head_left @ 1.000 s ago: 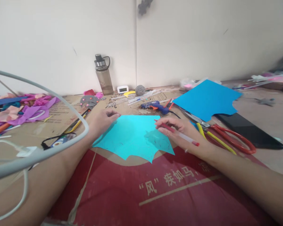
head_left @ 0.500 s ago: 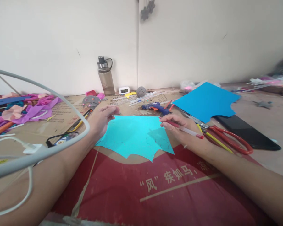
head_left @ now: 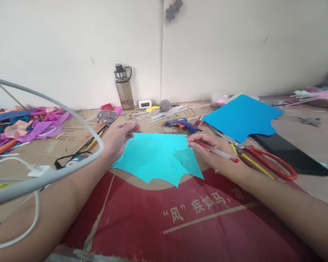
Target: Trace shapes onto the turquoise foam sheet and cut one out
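A light turquoise sheet (head_left: pixel 155 156) with a scalloped lower edge is held between my two hands above the red printed cardboard (head_left: pixel 142 222). My left hand (head_left: pixel 123 136) pinches its upper left corner. At the upper right corner, the fingers of my right hand (head_left: pixel 203 145) grip the sheet, and a red pen (head_left: pixel 218 151) lies across that same hand. Faint drawn lines show on the sheet's lower right part. Just beyond my right hand lie red-handled scissors (head_left: pixel 273 162) and a darker blue cut sheet (head_left: pixel 242 118).
Behind the sheet stand a bottle (head_left: pixel 124 89), a small clock (head_left: pixel 145 104) and a blue glue gun (head_left: pixel 183 124). A black phone (head_left: pixel 292 154) lies right. Coloured scraps (head_left: pixel 22 125) and a pale cable (head_left: pixel 71 109) are at left.
The whole view has shifted slightly, with things a little further right. Both hands keep their hold on the turquoise sheet, and the pen stays in my right hand.
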Motion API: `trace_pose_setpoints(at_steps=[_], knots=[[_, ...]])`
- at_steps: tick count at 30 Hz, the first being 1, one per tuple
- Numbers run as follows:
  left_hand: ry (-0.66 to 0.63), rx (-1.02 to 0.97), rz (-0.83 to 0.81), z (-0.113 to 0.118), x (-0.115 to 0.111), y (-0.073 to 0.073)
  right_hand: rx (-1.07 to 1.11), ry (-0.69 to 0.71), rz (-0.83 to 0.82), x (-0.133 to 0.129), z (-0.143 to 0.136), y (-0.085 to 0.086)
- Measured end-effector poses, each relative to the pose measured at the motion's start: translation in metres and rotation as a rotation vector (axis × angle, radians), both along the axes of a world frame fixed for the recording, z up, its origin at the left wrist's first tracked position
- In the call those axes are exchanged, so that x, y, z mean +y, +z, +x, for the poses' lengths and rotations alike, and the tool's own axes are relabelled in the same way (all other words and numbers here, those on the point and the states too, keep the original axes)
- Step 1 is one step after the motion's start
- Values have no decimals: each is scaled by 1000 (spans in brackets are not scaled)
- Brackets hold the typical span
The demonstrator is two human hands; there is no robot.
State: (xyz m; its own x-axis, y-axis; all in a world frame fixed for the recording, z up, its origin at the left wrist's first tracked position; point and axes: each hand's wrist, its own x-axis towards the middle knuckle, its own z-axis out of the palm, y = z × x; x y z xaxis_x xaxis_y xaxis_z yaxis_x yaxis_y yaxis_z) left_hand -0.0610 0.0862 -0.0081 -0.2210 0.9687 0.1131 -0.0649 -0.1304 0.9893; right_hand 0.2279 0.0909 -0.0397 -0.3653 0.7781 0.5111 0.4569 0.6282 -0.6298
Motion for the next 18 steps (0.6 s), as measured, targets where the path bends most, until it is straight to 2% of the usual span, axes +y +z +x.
trace_pose_setpoints(at_steps=[18], knots=[[-5, 42, 0, 3, -2, 1, -2, 39, 8, 1, 3, -3]])
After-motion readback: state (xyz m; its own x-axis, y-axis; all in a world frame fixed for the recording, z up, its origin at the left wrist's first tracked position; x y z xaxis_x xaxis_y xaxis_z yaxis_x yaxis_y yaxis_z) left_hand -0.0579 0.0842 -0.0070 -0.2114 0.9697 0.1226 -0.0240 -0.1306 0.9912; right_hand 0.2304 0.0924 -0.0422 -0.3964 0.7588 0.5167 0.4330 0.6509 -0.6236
